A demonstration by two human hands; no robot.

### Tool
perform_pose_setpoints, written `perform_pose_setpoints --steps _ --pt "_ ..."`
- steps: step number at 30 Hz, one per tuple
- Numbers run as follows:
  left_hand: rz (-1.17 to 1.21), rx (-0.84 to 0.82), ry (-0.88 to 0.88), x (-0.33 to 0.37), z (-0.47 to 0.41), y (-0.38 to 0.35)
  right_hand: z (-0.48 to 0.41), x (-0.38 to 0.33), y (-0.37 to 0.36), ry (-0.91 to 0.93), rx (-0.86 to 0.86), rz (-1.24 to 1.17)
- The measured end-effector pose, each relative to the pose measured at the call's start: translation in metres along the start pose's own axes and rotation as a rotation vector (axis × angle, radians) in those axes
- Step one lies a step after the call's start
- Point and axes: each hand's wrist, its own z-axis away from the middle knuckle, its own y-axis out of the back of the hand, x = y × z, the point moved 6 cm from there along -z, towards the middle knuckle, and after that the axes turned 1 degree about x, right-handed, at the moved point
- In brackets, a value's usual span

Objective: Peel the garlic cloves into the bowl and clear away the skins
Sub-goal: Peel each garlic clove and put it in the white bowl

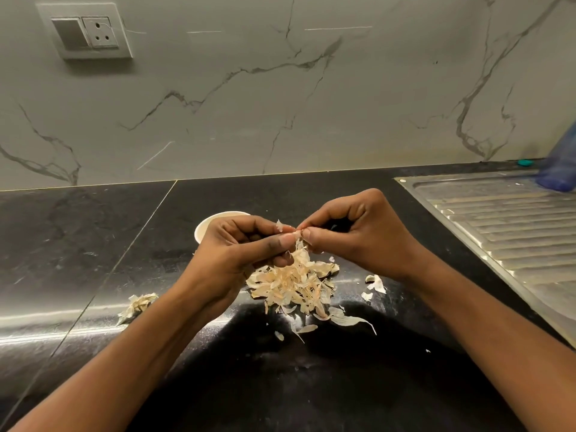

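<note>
Grey marble-look wall [280, 88] with dark veins fills the top half. Below it is a glossy black stone countertop [78, 244] with one seam line running diagonally on the left. A ribbed steel drainboard [498, 232] is set into the counter at the right.

Left hand [246, 247] and right hand [358, 235] meet mid-frame above the counter. Fingers of both are curled, thumb and fingertips pinching one garlic clove [297, 234] between them. The clove is mostly hidden and loose skin sticks out.

The main pile of skins [293, 282] lies on the counter right under the hands. The white bowl [202, 229] is behind the left hand, half covered, contents not visible. There is a switch-and-socket plate [85, 34] top left on the wall and a blurred blue object [561, 163] at the far right edge. A smaller skin clump [138, 305] lies left of the left forearm, and stray flakes [375, 283] lie right of the pile.
</note>
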Motion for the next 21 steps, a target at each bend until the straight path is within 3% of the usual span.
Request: perform_pose_setpoints --steps 5,14,21 --pt "0.131 0.000 0.078 -0.003 0.000 -0.001 0.000 0.008 0.004 -0.112 0.001 -0.261" --pt "0.177 0.027 0.113 -0.008 -0.003 0.001 -0.002 0.010 0.006 -0.125 -0.062 -0.120" --pt "0.078 0.063 0.074 -0.011 -0.003 0.002 -0.002 0.013 0.002 -0.172 -0.051 -0.204"
